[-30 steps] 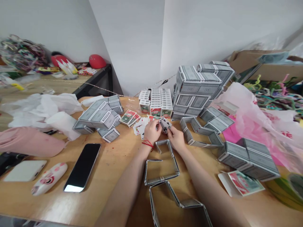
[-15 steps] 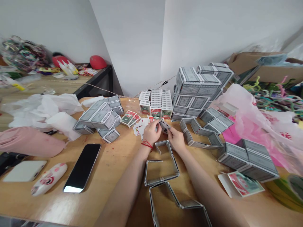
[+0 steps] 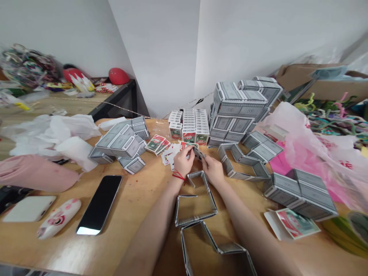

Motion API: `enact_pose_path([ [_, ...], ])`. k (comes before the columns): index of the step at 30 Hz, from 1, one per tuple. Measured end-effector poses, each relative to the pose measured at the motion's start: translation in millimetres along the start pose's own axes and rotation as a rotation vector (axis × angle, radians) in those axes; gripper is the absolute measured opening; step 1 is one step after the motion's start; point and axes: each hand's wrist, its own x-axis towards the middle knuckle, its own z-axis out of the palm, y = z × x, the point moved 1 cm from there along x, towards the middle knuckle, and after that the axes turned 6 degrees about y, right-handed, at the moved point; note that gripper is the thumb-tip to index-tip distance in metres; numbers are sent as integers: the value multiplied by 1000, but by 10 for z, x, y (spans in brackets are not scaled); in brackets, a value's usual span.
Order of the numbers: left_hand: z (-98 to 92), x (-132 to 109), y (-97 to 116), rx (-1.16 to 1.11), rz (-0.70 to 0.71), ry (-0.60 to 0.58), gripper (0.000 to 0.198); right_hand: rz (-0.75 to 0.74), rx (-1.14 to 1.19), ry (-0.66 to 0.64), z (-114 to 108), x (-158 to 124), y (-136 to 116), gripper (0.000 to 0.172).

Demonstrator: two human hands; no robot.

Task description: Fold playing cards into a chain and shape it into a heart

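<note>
Between my two hands a playing card (image 3: pixel 198 153) is raised off the table, tilted so that it shows nearly edge-on. My left hand (image 3: pixel 184 160), with a red string at the wrist, pinches its left end. Fingers of my right hand (image 3: pixel 212 168) are closed on its right end. Whether it is one card or a few, I cannot tell. Loose playing cards (image 3: pixel 171 154) lie face up just left of my left hand. Below my hands stands a zigzag card frame (image 3: pixel 197 218), and nearer me a second card frame (image 3: pixel 214 245).
Stacked card blocks (image 3: pixel 238 111) rise at the back right, beside rows of card boxes (image 3: pixel 189 124). More card blocks (image 3: pixel 120 142) stand left, another card frame (image 3: pixel 244 161) right. A phone (image 3: pixel 99 204) lies at left, an opened card box (image 3: pixel 297 222) at right.
The card between my hands has turned from showing its printed face to nearly edge-on. My hands have barely shifted, and the things around them stay put.
</note>
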Motion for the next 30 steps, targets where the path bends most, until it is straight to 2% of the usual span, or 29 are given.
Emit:
enact_pose_path([
  [14, -38, 1, 32, -44, -105, 27, 22, -81, 79, -50, -32, 20, -67, 28],
  [16, -38, 5, 40, -62, -122, 24, 22, -56, 68, -39, -29, 21, -67, 28],
  [19, -31, 18, 53, -132, -170, -8, 22, 60, 90, 3, -22, 20, -42, 28],
  [22, -13, 37, 42, -285, -281, -64, 23, 215, 226, 56, -16, 26, 3, 27],
  [25, 17, 49, -9, -499, -478, -131, 27, 341, 415, 85, -7, 41, 41, 25],
  [28, 50, 52, -68, -694, -676, -211, 30, 432, 627, 57, 5, 61, 46, 24],
  [30, 65, 51, -90, -774, -753, -259, 31, 489, 771, 9, 13, 72, 31, 24],
])
